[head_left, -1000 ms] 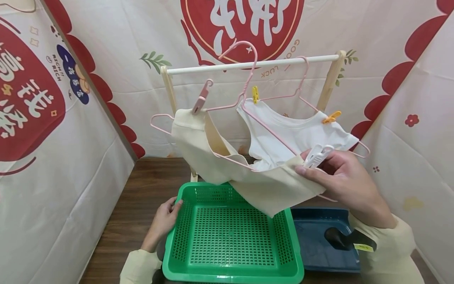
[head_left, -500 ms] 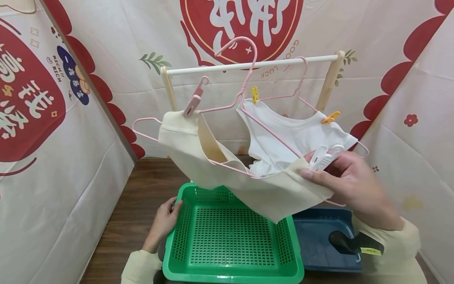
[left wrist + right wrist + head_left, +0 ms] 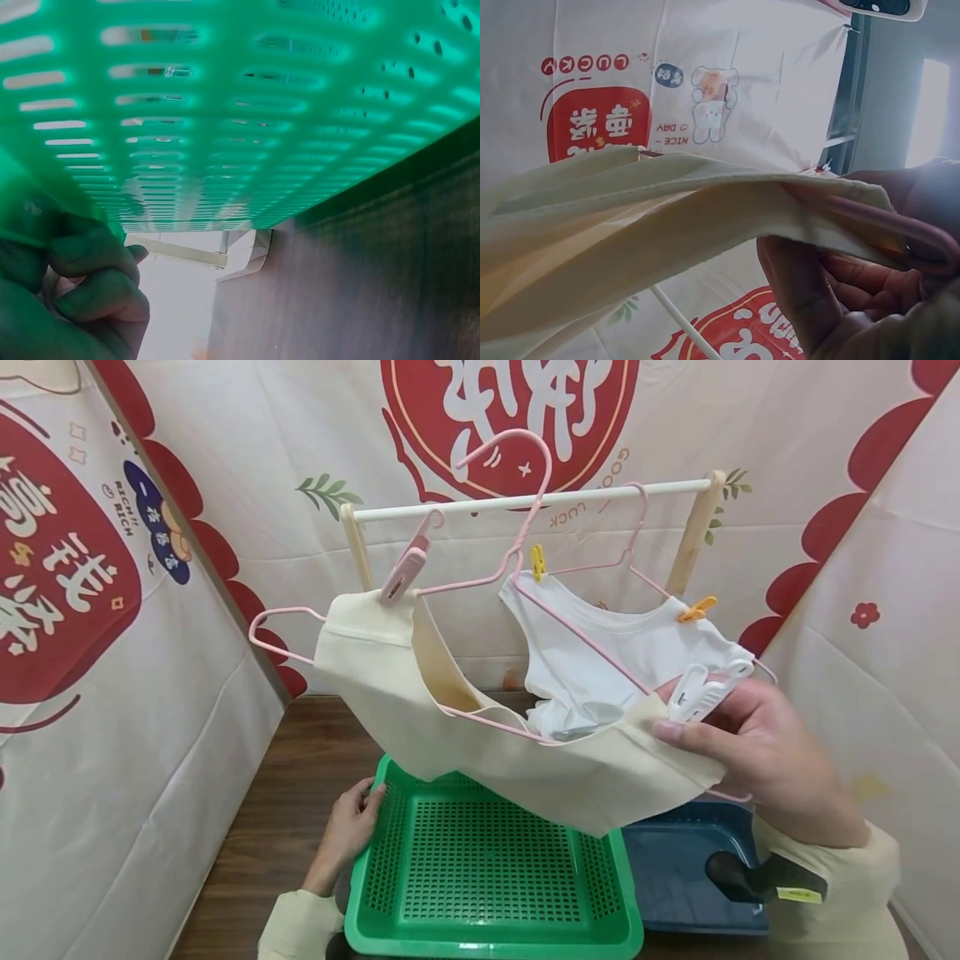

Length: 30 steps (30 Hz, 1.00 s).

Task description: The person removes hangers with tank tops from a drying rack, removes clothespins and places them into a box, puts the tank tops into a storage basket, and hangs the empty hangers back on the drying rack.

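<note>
My right hand [image 3: 780,760] pinches one shoulder of a cream sleeveless top [image 3: 480,760] over the arm of a pink clothes hanger [image 3: 520,539], beside a white clothespin [image 3: 701,697]. On the top's other shoulder sits a pink clothespin [image 3: 405,568]. Its hook rises in front of the rack bar [image 3: 585,496], not seen resting on it. In the right wrist view, the cream top [image 3: 705,217] spans the frame, the hanger's end [image 3: 900,225] poking out by the fingers. My left hand [image 3: 351,827] grips the left rim of a green basket [image 3: 487,950], thumb over the edge.
Behind the cream top, a white top [image 3: 600,618] hangs from the rack on another pink hanger, with a yellow clothespin [image 3: 538,562] and an orange clothespin [image 3: 697,608]. Right of the basket lies a blue tray [image 3: 667,860]. Printed cloth walls [image 3: 187,760] surround the wooden table [image 3: 262,827].
The right hand has moved slightly right and toward the camera with the cream top, and the hanger's hook has risen in view. The left hand stays on the basket.
</note>
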{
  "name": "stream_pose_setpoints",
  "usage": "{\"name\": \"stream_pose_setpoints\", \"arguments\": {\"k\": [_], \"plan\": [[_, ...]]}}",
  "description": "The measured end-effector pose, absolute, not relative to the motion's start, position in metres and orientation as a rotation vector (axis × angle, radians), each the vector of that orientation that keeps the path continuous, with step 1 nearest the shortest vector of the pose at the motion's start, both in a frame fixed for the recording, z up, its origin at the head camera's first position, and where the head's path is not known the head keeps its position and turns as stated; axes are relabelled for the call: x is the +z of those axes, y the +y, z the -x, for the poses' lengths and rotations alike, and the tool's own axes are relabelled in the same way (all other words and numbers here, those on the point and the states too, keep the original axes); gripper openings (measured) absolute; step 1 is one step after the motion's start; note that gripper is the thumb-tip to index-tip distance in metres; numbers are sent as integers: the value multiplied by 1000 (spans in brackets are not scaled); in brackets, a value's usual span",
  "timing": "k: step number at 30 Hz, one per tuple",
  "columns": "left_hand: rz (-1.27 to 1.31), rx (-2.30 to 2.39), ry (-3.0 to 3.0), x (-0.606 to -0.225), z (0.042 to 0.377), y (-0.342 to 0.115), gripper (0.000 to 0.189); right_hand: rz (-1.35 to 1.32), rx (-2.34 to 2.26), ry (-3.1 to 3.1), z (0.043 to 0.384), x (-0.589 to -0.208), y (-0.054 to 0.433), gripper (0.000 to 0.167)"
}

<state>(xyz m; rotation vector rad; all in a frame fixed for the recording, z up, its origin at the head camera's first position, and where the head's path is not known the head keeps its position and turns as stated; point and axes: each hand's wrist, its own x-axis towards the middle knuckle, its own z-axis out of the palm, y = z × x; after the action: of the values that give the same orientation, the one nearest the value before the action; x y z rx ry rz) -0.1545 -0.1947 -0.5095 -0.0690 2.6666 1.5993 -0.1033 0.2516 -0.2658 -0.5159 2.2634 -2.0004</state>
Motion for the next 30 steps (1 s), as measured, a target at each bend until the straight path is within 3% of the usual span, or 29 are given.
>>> {"name": "stream_pose_setpoints", "arguments": {"k": [21, 30], "plan": [[67, 1587, 2696, -512, 157, -196, 33, 787, -2208, 1908, 101, -271, 260, 38], [49, 1572, 2727, -513, 158, -197, 19, 796, -2217, 1864, 96, -274, 269, 44]]}}
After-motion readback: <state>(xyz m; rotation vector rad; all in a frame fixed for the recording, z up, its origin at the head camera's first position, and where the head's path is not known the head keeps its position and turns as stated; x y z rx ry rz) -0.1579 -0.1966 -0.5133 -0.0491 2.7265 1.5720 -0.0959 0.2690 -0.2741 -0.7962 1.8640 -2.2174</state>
